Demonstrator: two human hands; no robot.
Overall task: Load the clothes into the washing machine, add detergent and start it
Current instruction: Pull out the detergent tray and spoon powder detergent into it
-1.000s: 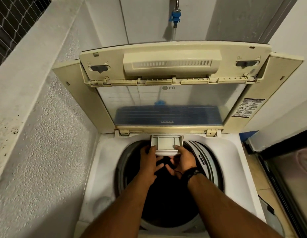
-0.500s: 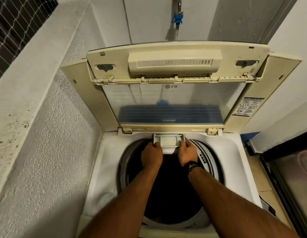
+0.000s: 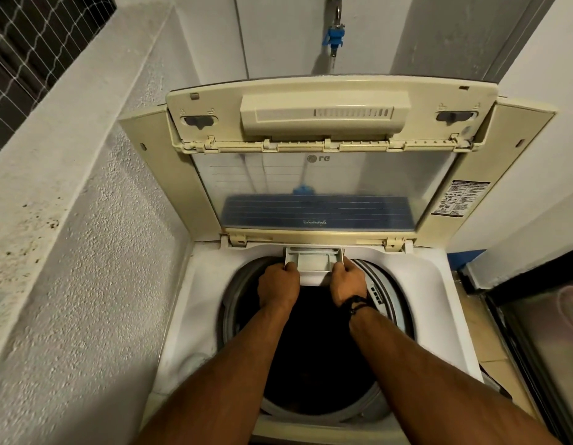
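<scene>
Head view: the washing machine (image 3: 195, 316) stands with its lid (image 3: 326, 175) folded upright against the back wall. The detergent drawer (image 3: 313, 261) sits at the back rim of the round drum opening (image 3: 314, 348), partly drawn out over it. The left hand (image 3: 277, 288) grips the drawer's left front corner, fingers curled over the edge; the right hand (image 3: 346, 282) grips the right front corner likewise, a dark band at its wrist. Both forearms cross the drum opening from the near side. The drum interior is dark; its contents cannot be told. A rough plastered wall (image 3: 86, 268) runs close along the machine's left side. To the right, a narrow strip of floor (image 3: 490, 348) separates the machine from a dark-framed panel (image 3: 541, 342). A blue tap fitting (image 3: 334, 38) hangs on the wall above the lid.
</scene>
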